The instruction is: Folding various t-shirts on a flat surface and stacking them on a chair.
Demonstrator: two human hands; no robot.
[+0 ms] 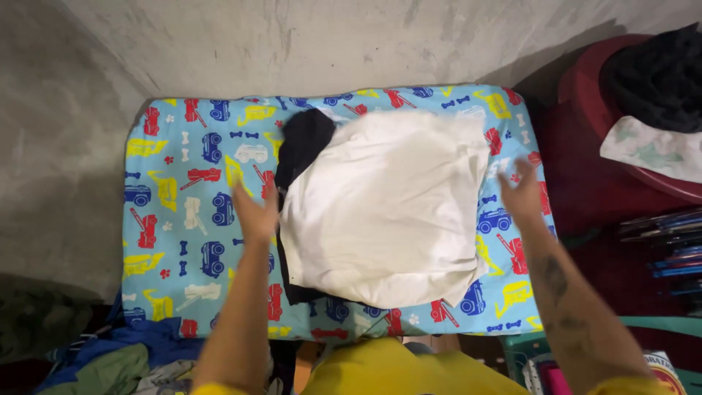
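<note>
A folded white garment (387,208) lies on a black garment (303,143) that sticks out at its upper left. Both rest on a light blue cloth printed with red, yellow and blue trucks (183,197). My left hand (254,212) hovers open at the white garment's left edge, fingers spread. My right hand (521,194) is open and slightly blurred, just off the garment's right edge. Neither hand holds anything.
Bare concrete walls stand behind and to the left. A dark red tub (621,146) at the right holds dark and white clothes. Coloured hangers (669,245) lie below it. A pile of blue and green clothes (110,358) sits at the lower left.
</note>
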